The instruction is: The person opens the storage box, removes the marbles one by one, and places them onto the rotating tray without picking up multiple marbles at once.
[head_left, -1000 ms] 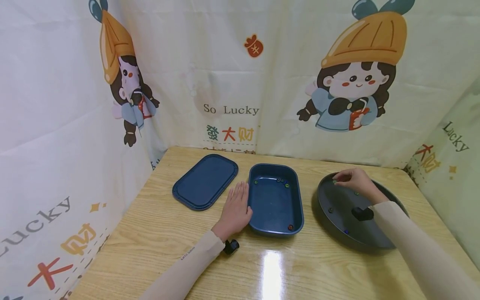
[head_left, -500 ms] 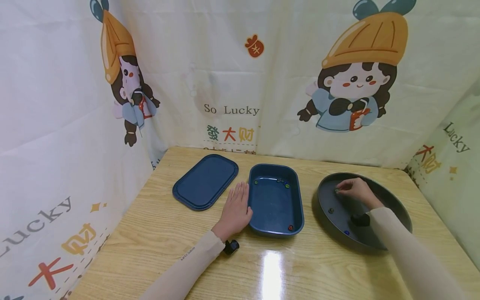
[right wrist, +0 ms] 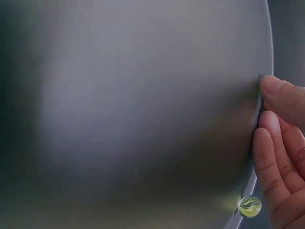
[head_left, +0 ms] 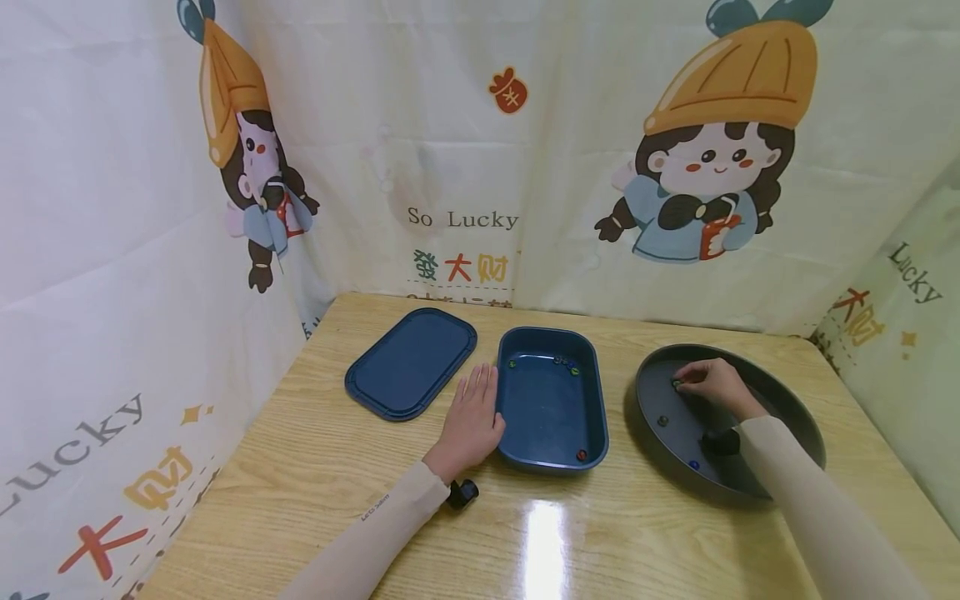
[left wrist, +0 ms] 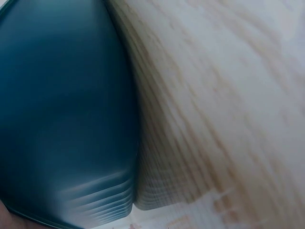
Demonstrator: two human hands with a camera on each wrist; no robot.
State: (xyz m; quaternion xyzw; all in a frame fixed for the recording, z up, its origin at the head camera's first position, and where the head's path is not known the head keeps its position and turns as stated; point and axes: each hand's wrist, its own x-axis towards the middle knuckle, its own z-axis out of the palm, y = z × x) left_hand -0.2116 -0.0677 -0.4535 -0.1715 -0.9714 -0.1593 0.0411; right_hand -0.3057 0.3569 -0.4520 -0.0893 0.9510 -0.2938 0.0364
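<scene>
Dark-grey and round, a low-walled pan (head_left: 787, 417) sits on the pale wood-grain worktop (head_left: 495, 550), partly covered by a beige right sleeve (head_left: 813, 492). Inside it, the person's right hand (head_left: 712, 387) pinches a small greenish marble (head_left: 677, 383), mostly hidden by the fingertips. The right wrist view shows a clear glass marble with yellow-green swirls (right wrist: 250, 206) just beside the fingers. A brownish marble (head_left: 663, 421) and a blue marble (head_left: 693, 465) lie toward the pan's near left. The left hand (head_left: 471, 417), fingers straight, rests against a blue rectangular bin (head_left: 540, 417); its own wrist view cuts it to a sliver. In the bin are a red marble (head_left: 581, 455), a green marble (head_left: 512, 364) and a cluster of marbles (head_left: 573, 367) too small to separate.
</scene>
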